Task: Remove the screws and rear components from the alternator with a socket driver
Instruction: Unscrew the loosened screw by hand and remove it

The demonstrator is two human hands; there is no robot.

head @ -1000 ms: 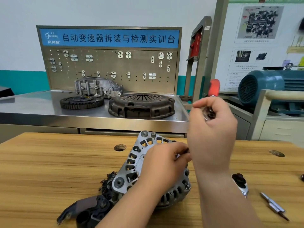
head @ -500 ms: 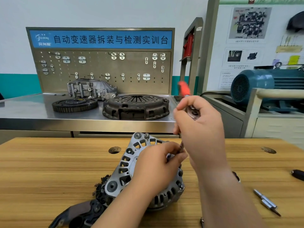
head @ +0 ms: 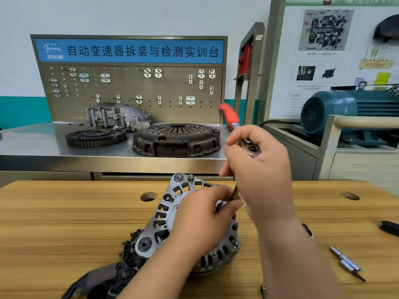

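A silver alternator lies on the wooden bench with its slotted housing facing up. My left hand rests on top of it, and the fingers pinch the lower end of a thin tool shaft. My right hand grips the ratchet head of the socket driver, whose red handle points up and left. The shaft runs down from that hand to the alternator's far right edge. The screw under the tip is hidden by my fingers.
A dark removed cover piece lies at the bench's front left. Two metal driver bits and a black object lie at the right. A steel bench behind carries a clutch cover, a flywheel ring and a housing.
The red handle has swung from the right to the left as my right hand turned the driver. My left hand has stayed on the alternator.
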